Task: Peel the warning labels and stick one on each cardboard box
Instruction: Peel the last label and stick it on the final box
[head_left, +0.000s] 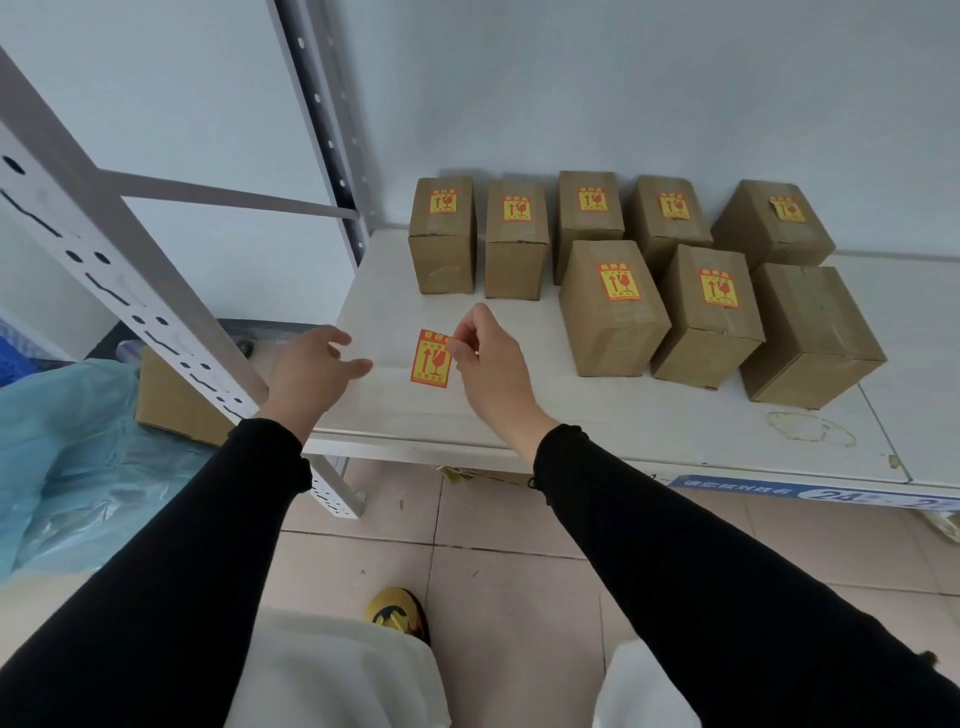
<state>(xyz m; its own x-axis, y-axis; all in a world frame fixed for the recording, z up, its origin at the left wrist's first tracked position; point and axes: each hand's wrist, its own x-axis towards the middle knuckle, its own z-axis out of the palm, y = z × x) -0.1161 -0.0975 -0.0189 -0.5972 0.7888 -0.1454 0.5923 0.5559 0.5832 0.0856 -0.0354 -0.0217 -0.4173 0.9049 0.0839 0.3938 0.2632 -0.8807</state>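
Several brown cardboard boxes stand in two rows on a white shelf (597, 415). All but one carry a red and yellow warning label on top. The front right box (815, 332) has a bare top. My right hand (491, 358) pinches the top right corner of a loose warning label (430, 358) above the shelf's front left part. My left hand (314, 369) hovers just left of the label with relaxed fingers and holds nothing.
A white perforated rack upright (130, 312) slants across the left. Below it lie a brown carton (176, 400) and light blue plastic sheeting (78, 457). Beige floor tiles and a yellow shoe (397, 616) show under the shelf edge.
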